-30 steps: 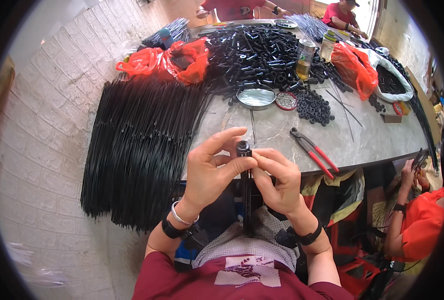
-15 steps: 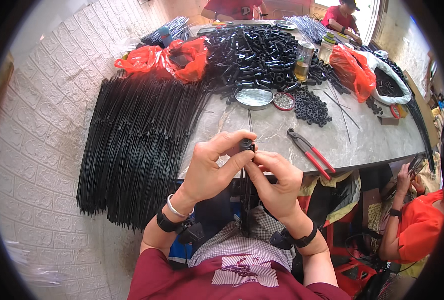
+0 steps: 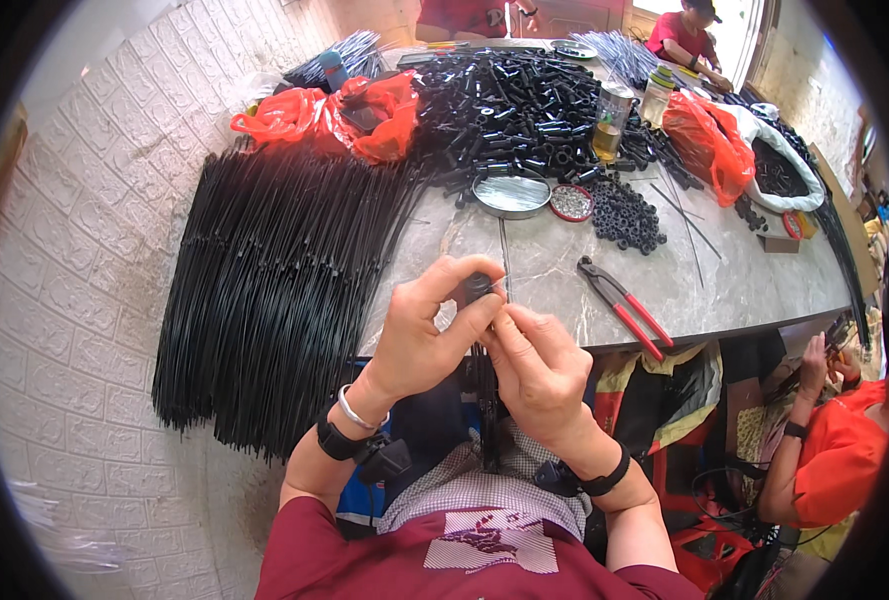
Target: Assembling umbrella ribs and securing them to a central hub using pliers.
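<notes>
My left hand [image 3: 424, 335] pinches a small black cap piece [image 3: 476, 288] at the top of a long black rod [image 3: 486, 400] that runs down toward my lap. My right hand [image 3: 534, 365] grips the same rod just below the cap, with its fingertips touching the left hand's fingers. Both hands are held over the near edge of the grey table [image 3: 564, 270]. A thin metal wire [image 3: 504, 262] lies on the table just beyond my fingers.
Red-handled pliers [image 3: 624, 305] lie right of my hands. A big bundle of black rods [image 3: 274, 290] hangs off the table's left side. Farther back are black tubes [image 3: 524, 110], black rings [image 3: 624, 215], a round tin [image 3: 510, 195], red bags [image 3: 364, 115] and a seated person [image 3: 834, 450] at right.
My hands and the rod have shifted slightly lower and closer to the table edge. The fingers have closed tighter around the cap at the rod's top.
</notes>
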Demonstrator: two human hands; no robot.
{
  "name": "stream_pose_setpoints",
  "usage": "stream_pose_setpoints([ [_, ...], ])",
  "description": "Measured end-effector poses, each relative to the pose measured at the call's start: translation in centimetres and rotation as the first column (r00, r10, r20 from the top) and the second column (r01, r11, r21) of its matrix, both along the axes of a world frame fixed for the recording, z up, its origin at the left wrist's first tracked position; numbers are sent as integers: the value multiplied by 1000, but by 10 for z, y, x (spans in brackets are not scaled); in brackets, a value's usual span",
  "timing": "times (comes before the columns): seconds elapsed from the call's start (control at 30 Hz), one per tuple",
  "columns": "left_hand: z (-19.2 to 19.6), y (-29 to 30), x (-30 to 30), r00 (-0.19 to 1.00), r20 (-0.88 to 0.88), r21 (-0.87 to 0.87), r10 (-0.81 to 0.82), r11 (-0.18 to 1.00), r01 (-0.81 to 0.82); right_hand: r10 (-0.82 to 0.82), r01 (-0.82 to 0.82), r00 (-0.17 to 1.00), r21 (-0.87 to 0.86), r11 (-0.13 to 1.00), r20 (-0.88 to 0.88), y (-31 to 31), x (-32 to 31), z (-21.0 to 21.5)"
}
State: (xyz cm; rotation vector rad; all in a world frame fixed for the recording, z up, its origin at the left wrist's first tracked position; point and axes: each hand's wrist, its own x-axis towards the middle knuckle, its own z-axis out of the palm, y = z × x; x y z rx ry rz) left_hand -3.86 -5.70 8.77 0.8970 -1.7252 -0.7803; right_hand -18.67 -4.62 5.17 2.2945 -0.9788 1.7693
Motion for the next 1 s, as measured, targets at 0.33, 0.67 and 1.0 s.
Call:
stream_pose_setpoints([
  [0.33,2,0,3,1000,8,-26,-28,999,28,66,-67,997,24,997,38,0,-1,-1],
  [0.67,-4,3,-3,992,-121,-18,26,999,-28,452,-610,764,744,273,461,10,-12,-16],
  [1.0,24,4,-10,729,-557,134,-398,823,552,476,-726,675,626,286,564,18,-12,-2],
])
